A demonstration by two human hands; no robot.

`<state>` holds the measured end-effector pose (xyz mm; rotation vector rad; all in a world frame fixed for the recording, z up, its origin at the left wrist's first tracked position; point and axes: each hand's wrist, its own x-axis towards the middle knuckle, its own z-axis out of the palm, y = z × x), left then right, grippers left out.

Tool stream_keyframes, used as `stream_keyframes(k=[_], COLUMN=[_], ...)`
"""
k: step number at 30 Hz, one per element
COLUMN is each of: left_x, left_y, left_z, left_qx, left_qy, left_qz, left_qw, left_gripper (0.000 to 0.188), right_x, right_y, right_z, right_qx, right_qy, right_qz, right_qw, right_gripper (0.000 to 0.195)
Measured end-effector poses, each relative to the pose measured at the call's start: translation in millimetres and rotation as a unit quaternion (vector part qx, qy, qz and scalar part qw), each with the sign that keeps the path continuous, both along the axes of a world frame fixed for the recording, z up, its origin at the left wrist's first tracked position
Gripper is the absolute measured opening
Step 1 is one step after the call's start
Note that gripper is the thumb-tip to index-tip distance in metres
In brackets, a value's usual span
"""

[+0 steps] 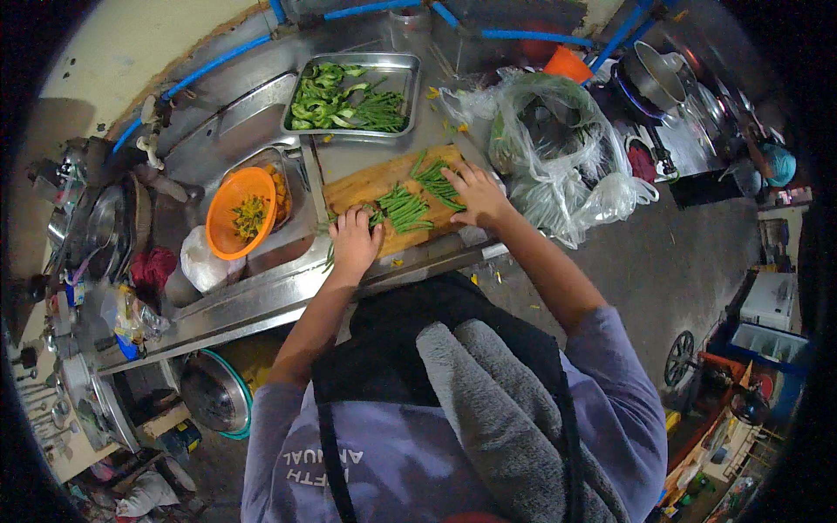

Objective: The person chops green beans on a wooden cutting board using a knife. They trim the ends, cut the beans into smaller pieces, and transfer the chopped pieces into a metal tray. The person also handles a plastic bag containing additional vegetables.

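A wooden cutting board [353,189] lies at a slant on the steel counter before me. Two groups of cut green beans rest on it, a middle pile [403,208] and a right pile [437,183]. My left hand [355,240] is closed over more green beans [329,256] at the board's left end; their ends stick out past the fingers. With fingers spread, my right hand [478,197] touches the right edge of the right pile. Its palm side is hidden, and no knife shows in either hand.
Behind the board stands a steel tray [416,98] of cut green vegetables. An orange basket [213,225] with yellow-green pieces sits left, by the sink. Clear plastic bags [556,150] of greens crowd the right. Pots [654,75] stand far right. The counter's front edge [288,314] runs before me.
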<state>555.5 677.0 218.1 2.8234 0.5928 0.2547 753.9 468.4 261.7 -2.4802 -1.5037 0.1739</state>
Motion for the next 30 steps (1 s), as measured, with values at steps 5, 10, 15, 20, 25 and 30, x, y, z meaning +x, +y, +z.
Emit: stream_keyframes(k=[5,10,15,20,25,30], left_x=[-1,-4,-3,-4,-3,-4], left_y=[-4,-4,-8,-8,-7,-7], left_z=[-2,-5,-3,2,0,0], left_qx=[0.017,0.033,0.014,0.002,0.0,0.003], left_qy=[-0.044,-0.068,-0.073,-0.059,-0.065,-0.064], left_qz=[0.0,-0.006,-0.004,0.004,0.001,0.001], left_qw=[0.999,0.997,0.997,0.998,0.998,0.998], left_gripper=[0.033,0.034,0.034,0.034,0.034,0.035], right_x=[45,55,55,37,32,36], right_y=[49,76,59,62,62,56], right_z=[21,17,-5,-4,-11,-18], right_qx=[-0.169,-0.238,-0.144,-0.224,-0.168,-0.087], right_qy=[-0.055,-0.036,-0.005,0.023,0.027,-0.015], right_qz=[0.188,0.26,0.223,0.129,0.048,0.1], right_qw=[0.966,0.935,0.964,0.966,0.984,0.991], right_gripper=[0.107,0.099,0.079,0.058,0.036,0.044])
